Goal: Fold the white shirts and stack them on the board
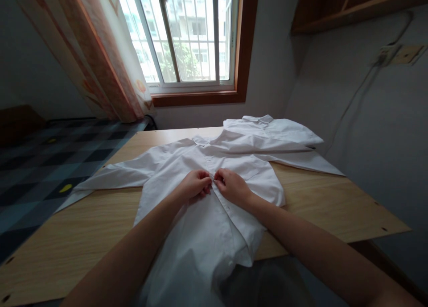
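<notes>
A white long-sleeved shirt (pixel 200 222) lies front up on a wooden table, its collar toward the window and its sleeves spread to both sides. The lower hem hangs over the near edge of the table. At the middle of the front placket, my left hand (pixel 198 184) pinches the cloth from the left. Close against it, my right hand (pixel 230 185) pinches the placket from the right. The fingertips almost meet, and they hide whatever button or buttonhole lies between them. Below my hands the placket edges part toward the hem.
Another white shirt (pixel 277 129), folded, rests at the table's far right. The wooden tabletop (pixel 321 200) has small dark holes along its edges. To the left is a bed with a checked cover (pixel 67 159). A curtain (pixel 100 52) hangs beside the window; a cable (pixel 351 101) runs down the right wall.
</notes>
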`<state>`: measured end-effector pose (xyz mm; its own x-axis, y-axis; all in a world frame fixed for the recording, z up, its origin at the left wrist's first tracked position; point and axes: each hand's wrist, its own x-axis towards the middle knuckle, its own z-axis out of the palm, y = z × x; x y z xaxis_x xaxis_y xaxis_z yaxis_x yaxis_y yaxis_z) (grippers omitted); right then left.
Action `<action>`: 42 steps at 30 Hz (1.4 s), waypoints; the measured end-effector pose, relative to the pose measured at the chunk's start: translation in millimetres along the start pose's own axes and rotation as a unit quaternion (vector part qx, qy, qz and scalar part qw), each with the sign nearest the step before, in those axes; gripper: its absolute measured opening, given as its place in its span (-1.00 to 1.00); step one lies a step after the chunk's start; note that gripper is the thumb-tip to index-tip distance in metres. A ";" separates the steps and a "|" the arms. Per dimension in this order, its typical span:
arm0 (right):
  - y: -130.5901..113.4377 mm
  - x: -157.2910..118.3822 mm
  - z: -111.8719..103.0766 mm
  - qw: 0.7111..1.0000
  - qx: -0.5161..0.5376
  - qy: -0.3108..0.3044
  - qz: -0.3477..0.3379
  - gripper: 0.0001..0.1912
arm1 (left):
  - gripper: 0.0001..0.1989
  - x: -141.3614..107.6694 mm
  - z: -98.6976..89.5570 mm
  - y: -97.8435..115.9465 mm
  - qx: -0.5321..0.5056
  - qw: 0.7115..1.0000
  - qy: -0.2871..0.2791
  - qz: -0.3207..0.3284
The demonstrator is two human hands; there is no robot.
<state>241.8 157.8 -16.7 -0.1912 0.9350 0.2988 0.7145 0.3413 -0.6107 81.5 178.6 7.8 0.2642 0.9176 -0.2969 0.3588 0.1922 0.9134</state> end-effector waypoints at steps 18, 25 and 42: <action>6.7 4.8 -9.3 0.999 -0.003 -0.030 -0.031 -0.76 | -0.94 1.3 -4.3 1.7 0.195 0.961 0.065 0.185; 5.8 5.0 -3.9 0.999 -0.026 -0.020 -0.022 -0.81 | -0.90 -1.8 -1.8 -0.5 0.016 0.995 0.014 0.099; 15.9 11.7 -6.1 0.997 0.068 -0.038 -0.013 -0.73 | -0.70 -2.2 -5.0 1.5 -0.058 0.997 -0.032 0.044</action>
<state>255.0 173.6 -18.4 -0.2628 0.9286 0.2619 0.6126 0.3703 -0.6983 76.9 178.6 11.2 0.3477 0.9096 -0.2275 0.2267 0.1539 0.9617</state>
